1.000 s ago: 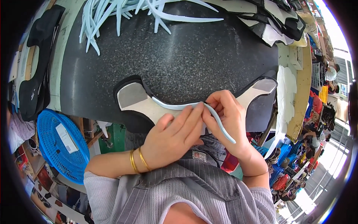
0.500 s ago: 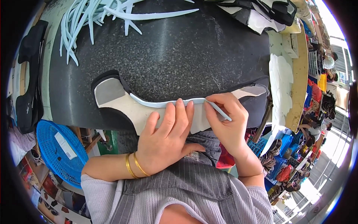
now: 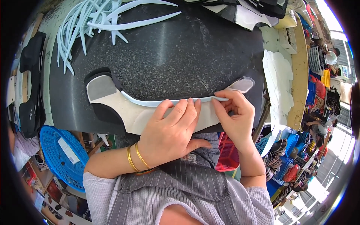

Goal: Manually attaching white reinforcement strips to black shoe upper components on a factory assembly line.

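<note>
In front of me on the dark table lies a curved shoe-upper-like piece (image 3: 137, 119) with a cream backing, grey end patches and black edges. A narrow pale blue foam strip (image 3: 144, 103) runs along its concave far edge. My left hand (image 3: 165, 129) rests on the piece, its outstretched fingertips pressing the strip about midway. To the right, my right hand (image 3: 237, 114) pinches the strip near its right end between thumb and forefinger, against the same edge. That hand covers part of the piece's right side.
Loose pale blue strips (image 3: 84, 28) are heaped at the table's far left. More black and cream pieces (image 3: 249, 17) are stacked at the far right. White sheets (image 3: 278, 86) hang along the right edge. A blue basket (image 3: 50, 165) stands low at left, a red basket (image 3: 227, 153) below the table.
The strip's right end, which angled toward me, now lies along the edge. My right hand has followed the edge slightly rightward. My left fingers have slid a little right along the strip.
</note>
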Demonstrator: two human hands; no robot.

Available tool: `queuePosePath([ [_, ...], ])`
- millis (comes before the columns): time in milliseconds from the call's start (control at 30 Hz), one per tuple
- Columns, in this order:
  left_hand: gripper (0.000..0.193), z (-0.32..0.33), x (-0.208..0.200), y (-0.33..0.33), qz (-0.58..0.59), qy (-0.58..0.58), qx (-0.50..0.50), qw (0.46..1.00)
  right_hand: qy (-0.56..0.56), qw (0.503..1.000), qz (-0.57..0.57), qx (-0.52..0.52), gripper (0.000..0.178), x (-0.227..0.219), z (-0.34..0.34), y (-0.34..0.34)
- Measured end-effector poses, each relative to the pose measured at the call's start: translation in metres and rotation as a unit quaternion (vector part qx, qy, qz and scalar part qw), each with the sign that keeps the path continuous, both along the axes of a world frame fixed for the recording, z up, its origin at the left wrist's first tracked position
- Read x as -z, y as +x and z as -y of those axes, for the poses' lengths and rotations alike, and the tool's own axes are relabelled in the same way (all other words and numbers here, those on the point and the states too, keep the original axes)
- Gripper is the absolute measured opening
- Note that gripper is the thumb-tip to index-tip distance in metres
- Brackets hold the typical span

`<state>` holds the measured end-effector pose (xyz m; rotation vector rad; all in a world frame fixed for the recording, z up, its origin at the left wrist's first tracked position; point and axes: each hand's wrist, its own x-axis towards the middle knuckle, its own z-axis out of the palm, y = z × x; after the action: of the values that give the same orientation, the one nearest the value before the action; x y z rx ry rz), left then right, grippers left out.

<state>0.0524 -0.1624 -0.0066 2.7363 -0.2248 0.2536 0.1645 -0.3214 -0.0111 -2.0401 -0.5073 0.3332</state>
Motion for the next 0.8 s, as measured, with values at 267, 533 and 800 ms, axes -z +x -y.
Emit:
queuePosePath([
  [267, 0.071, 0.015, 0.007, 0.011, 0.037, 0.075, 0.038, 0.996, 0.008, 1.0, -0.027, -0.008, 0.013, 0.002, 0.007, 0.015],
  [533, 0.089, 0.019, -0.001, 0.014, -0.02, -0.045, 0.013, 0.999, -0.009, 0.998, -0.054, -0.022, 0.009, 0.0, 0.002, 0.024],
  [800, 0.077, 0.022, 0.005, 0.017, -0.018, -0.02, 0.026, 0.999, -0.281, 0.932, -0.05, -0.225, 0.032, -0.036, -0.025, 0.097],
])
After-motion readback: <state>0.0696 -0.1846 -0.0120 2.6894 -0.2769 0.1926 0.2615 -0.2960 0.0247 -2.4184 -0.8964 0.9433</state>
